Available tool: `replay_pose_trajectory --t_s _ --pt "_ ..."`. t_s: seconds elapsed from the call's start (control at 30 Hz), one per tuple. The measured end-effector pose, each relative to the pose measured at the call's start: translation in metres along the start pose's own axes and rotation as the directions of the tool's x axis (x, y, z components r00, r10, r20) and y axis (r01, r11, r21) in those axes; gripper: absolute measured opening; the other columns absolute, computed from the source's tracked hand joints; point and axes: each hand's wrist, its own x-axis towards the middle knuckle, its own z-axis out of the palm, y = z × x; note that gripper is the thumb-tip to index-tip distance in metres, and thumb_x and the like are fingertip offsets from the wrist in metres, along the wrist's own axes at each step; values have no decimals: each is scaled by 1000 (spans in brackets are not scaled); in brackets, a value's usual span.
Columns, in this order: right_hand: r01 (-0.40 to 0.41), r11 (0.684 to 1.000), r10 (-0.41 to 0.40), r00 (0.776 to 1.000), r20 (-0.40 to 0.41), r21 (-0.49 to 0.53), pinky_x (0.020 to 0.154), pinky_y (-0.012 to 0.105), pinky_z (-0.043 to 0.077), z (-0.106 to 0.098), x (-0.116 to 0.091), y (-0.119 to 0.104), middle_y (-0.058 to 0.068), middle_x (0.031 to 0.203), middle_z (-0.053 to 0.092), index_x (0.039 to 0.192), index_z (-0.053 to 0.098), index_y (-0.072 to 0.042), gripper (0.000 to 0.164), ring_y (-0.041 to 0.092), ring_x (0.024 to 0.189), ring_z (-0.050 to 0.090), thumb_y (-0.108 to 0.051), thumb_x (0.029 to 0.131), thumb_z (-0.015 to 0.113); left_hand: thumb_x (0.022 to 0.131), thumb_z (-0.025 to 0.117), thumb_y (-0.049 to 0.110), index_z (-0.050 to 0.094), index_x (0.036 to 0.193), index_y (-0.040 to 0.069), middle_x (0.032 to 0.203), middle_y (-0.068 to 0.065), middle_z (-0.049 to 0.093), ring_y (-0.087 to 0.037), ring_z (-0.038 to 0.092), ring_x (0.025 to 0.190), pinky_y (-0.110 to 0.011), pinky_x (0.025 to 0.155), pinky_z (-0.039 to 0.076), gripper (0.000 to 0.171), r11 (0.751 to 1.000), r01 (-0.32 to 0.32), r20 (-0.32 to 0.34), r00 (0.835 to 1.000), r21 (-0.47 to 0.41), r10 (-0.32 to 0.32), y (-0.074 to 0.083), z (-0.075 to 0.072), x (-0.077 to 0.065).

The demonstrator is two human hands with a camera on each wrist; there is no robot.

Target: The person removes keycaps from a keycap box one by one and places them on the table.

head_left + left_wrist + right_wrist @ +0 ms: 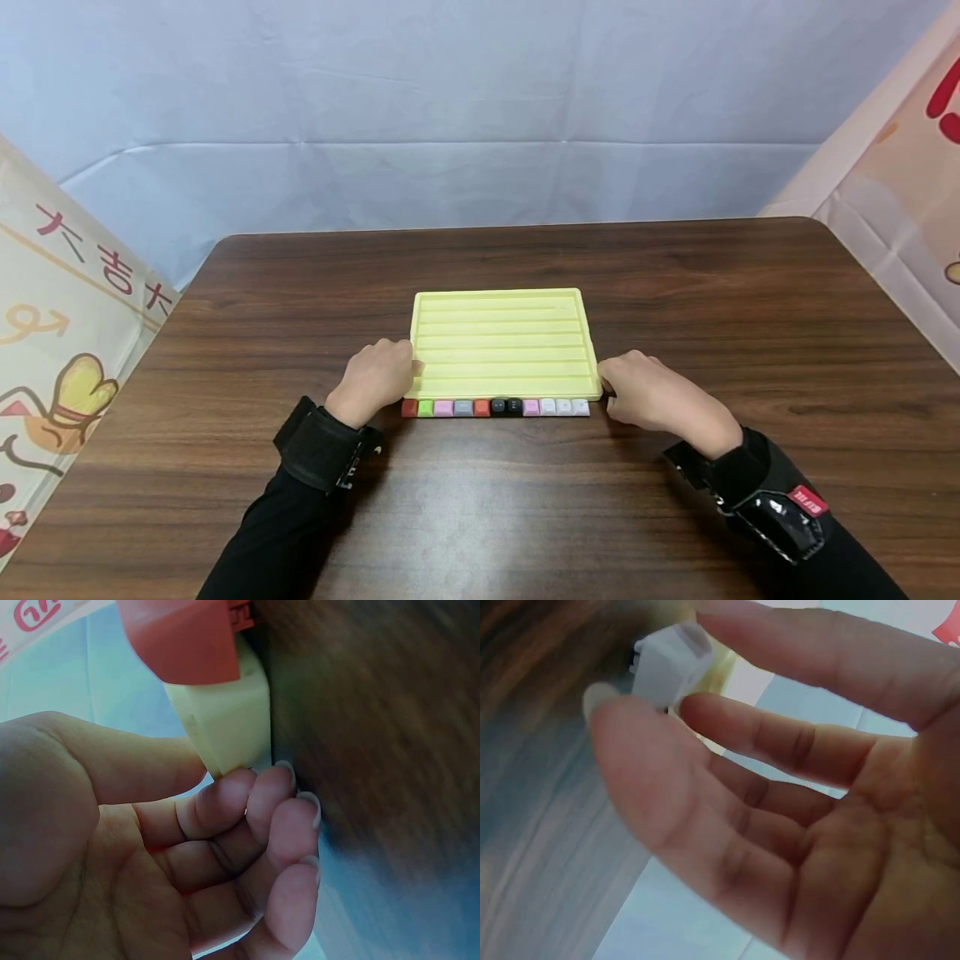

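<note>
A pale yellow ridged tray (504, 341) lies flat on the table in the head view. Along its front edge runs a row of several small keycaps (482, 407) in red, green, pink, grey, black and white. My left hand (377, 372) pinches the tray's left side near the front; in the left wrist view the thumb and fingers meet at the tray's corner (232, 724), beside a red keycap (187, 637). At the front right corner, my right hand (651, 389) holds the tray's edge between thumb and curled fingers, next to a white keycap (671, 664).
The dark wood table (750, 317) extends around the tray on every side. A pale blue cloth (450, 108) hangs behind it, with printed cloths at the left (67, 367) and right (900, 183). Black bands with small devices circle both wrists.
</note>
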Motion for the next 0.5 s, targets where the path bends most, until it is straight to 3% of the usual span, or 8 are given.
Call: replay_pose_trajectory --t_s 0.3,0.5 --pt "-51 998 54 997 62 -41 49 25 26 -3 0 0 -1 60 32 74 52 -5 13 12 51 30 7 78 56 95 51 20 53 73 6 56 -2 32 -16 36 48 -28 49 30 25 1000 7 -3 1000 14 -6 1 0 1" --pt "-32 999 33 998 47 -29 49 25 23 0 0 0 -3 59 27 65 44 -9 27 11 51 25 11 78 54 94 52 20 53 71 7 55 -1 31 -16 34 47 -28 48 29 27 1000 8 -2 1000 13 -8 0 1 1"
